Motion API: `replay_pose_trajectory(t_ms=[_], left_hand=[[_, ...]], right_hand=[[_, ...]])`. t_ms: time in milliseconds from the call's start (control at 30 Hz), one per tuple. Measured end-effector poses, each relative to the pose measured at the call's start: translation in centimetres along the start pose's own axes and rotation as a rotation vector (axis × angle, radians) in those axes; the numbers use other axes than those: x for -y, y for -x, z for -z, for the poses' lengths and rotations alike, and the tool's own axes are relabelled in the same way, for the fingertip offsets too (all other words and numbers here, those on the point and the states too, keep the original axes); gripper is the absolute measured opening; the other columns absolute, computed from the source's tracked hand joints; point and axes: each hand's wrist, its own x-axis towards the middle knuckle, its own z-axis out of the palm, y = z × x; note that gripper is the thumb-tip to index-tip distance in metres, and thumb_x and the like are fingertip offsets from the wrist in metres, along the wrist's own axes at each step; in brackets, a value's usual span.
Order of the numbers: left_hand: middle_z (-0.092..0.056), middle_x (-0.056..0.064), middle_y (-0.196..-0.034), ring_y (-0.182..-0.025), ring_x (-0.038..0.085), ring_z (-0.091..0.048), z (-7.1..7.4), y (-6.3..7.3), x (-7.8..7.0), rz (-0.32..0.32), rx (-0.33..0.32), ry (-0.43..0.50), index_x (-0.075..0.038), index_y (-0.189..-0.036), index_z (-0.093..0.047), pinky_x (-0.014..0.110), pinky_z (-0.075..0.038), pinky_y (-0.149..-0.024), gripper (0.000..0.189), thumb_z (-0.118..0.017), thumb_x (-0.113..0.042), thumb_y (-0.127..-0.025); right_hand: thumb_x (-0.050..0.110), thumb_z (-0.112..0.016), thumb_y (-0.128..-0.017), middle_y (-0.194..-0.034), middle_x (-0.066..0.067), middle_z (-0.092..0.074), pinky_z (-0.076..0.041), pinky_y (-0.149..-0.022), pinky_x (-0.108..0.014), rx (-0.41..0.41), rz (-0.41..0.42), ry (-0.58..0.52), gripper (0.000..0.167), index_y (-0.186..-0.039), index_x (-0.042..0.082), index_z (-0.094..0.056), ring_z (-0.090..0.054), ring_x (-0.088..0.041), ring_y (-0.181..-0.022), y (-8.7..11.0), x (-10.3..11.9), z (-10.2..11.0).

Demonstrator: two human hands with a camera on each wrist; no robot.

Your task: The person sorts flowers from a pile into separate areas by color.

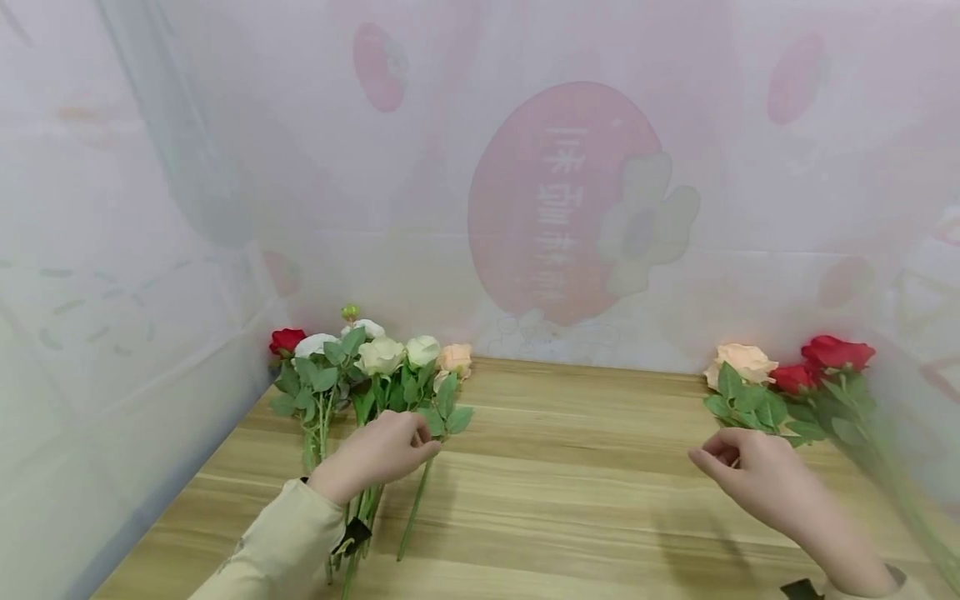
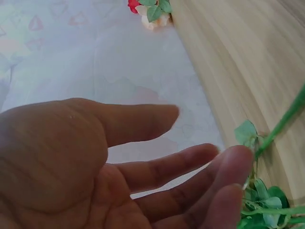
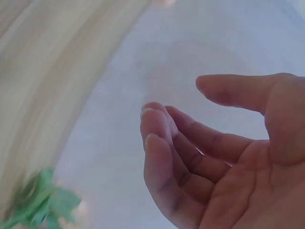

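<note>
In the head view my left hand (image 1: 386,450) hovers over the stems of several artificial flowers at the left, its fingers loosely bent. Nothing is between thumb and fingers in the left wrist view, where a green stem (image 2: 286,117) passes just beyond the fingertips. A peach rose (image 1: 454,359), a cream rose (image 1: 381,356), a white flower (image 1: 317,344) and a red rose (image 1: 287,341) lie in that left group. My right hand (image 1: 768,483), also loosely bent and holding nothing, is above the table. Beyond it lie another peach rose (image 1: 742,364) and a large red rose (image 1: 837,352).
The wooden table (image 1: 555,483) spans the space between both flower groups. A pale printed cloth (image 1: 420,183) with a pink circle rises behind the table, and similar cloth (image 1: 97,333) stands along the left side. Long stems (image 1: 900,492) run toward the right edge.
</note>
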Motion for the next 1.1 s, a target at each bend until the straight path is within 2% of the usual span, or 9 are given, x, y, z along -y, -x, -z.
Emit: replay_pose_trajectory(t_ms=[133, 267, 433, 500, 667, 933, 1100], left_hand=[[-0.055, -0.002, -0.063, -0.05, 0.011, -0.048, 0.0, -0.5, -0.5, -0.013, 0.015, -0.032, -0.012, -0.082, -0.065, 0.031, -0.041, -0.051, 0.019, -0.067, -0.025, -0.095], [-0.055, -0.002, -0.061, -0.049, 0.011, -0.048, 0.1, -0.5, -0.8, -0.013, 0.007, -0.04, -0.013, -0.079, -0.064, 0.031, -0.04, -0.049, 0.019, -0.067, -0.024, -0.095], [-0.051, -0.001, -0.058, -0.047, 0.011, -0.042, 0.0, -0.5, -0.5, 0.001, 0.01, -0.055, -0.013, -0.073, -0.061, 0.029, -0.035, -0.047, 0.025, -0.067, -0.023, -0.095], [-0.044, -0.003, -0.053, -0.045, 0.01, -0.037, -0.1, -0.6, -0.1, 0.011, 0.013, -0.062, -0.014, -0.066, -0.056, 0.028, -0.032, -0.046, 0.032, -0.067, -0.023, -0.095], [-0.025, -0.009, -0.045, -0.041, 0.008, -0.027, -0.9, -1.5, 1.0, 0.034, 0.032, -0.064, -0.016, -0.053, -0.039, 0.025, -0.025, -0.043, 0.051, -0.067, -0.022, -0.095], [-0.021, -0.011, -0.042, -0.038, 0.007, -0.022, -1.9, -1.6, 1.7, 0.056, 0.059, -0.066, -0.016, -0.05, -0.035, 0.024, -0.022, -0.042, 0.056, -0.066, -0.023, -0.096], [-0.021, -0.011, -0.042, -0.038, 0.007, -0.023, -2.2, -1.5, 1.4, 0.065, 0.063, -0.082, -0.017, -0.051, -0.036, 0.023, -0.021, -0.04, 0.054, -0.066, -0.025, -0.095]], right_hand=[[0.042, -0.065, -0.095, -0.079, 0.007, -0.064, -0.048, -0.064, -0.034, -0.002, 0.046, -0.058, 0.031, -0.095, 0.011, -0.072, -0.059, -0.012, -0.073, -0.1, 2.1, -0.5], [0.035, -0.067, -0.095, -0.079, 0.008, -0.064, -0.048, -0.063, -0.032, -0.007, 0.114, -0.121, 0.023, -0.092, 0.013, -0.072, -0.058, -0.011, -0.072, -0.3, 3.9, -1.3], [0.032, -0.067, -0.095, -0.076, 0.008, -0.063, -0.048, -0.06, -0.028, 0.074, 0.163, -0.217, 0.02, -0.091, 0.013, -0.071, -0.057, -0.012, -0.068, -0.4, 5.6, -2.4], [0.036, -0.066, -0.095, -0.074, 0.009, -0.062, -0.047, -0.058, -0.028, 0.097, 0.168, -0.218, 0.022, -0.09, 0.015, -0.071, -0.056, -0.012, -0.066, -0.2, 5.9, -2.8], [0.04, -0.066, -0.095, -0.071, 0.012, -0.06, -0.045, -0.058, -0.027, 0.087, 0.177, -0.182, 0.023, -0.087, 0.019, -0.07, -0.053, -0.008, -0.064, 0.1, 6.0, -3.3], [0.038, -0.067, -0.094, -0.073, 0.01, -0.061, -0.046, -0.059, -0.027, 0.135, 0.162, -0.194, 0.022, -0.09, 0.016, -0.071, -0.055, -0.009, -0.065, -0.3, 6.0, -4.2], [0.039, -0.067, -0.094, -0.071, 0.012, -0.06, -0.045, -0.058, -0.027, 0.115, 0.18, -0.177, 0.023, -0.087, 0.017, -0.07, -0.053, -0.008, -0.064, -0.3, 6.2, -4.6]])
